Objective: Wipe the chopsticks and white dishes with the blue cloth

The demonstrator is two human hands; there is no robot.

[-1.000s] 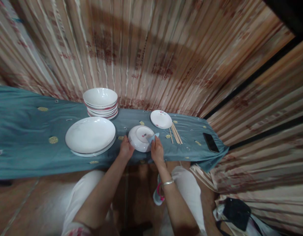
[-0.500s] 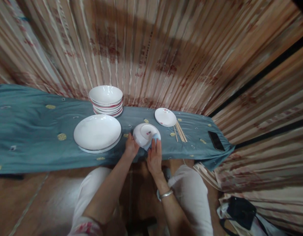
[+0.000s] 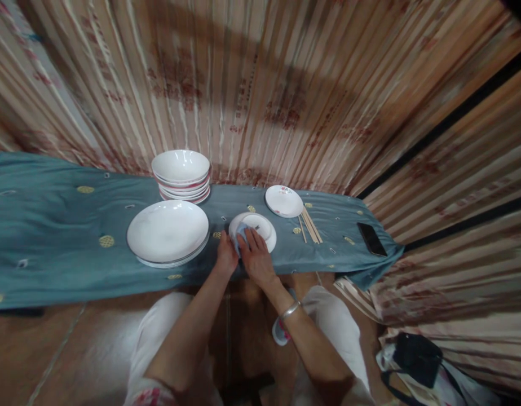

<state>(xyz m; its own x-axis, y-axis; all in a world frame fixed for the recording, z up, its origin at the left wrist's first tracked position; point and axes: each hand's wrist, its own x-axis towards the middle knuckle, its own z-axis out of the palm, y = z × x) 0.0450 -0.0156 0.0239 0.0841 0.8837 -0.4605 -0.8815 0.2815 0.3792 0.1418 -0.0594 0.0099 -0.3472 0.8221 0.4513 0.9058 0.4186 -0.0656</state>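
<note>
A small white plate (image 3: 260,228) lies upside down on the teal cloth (image 3: 53,237). My left hand (image 3: 225,258) grips its near left rim, fingers curled. Flat on the plate's underside, my right hand (image 3: 254,256) presses a small light-blue rag (image 3: 241,231) against its left part. A silver bangle (image 3: 289,310) sits on my right wrist.
Left of the plate lie wide white plates (image 3: 167,232), with stacked bowls (image 3: 182,175) behind them. Another small plate (image 3: 283,201), wooden chopsticks (image 3: 311,227) and a black phone (image 3: 371,239) lie to the right. A striped curtain (image 3: 260,84) hangs behind; a black bag (image 3: 415,361) rests on the floor.
My right hand has carried the rag from the plate's right edge across to its left side. The plate has settled flatter on the cloth; my left hand stays on the rim.
</note>
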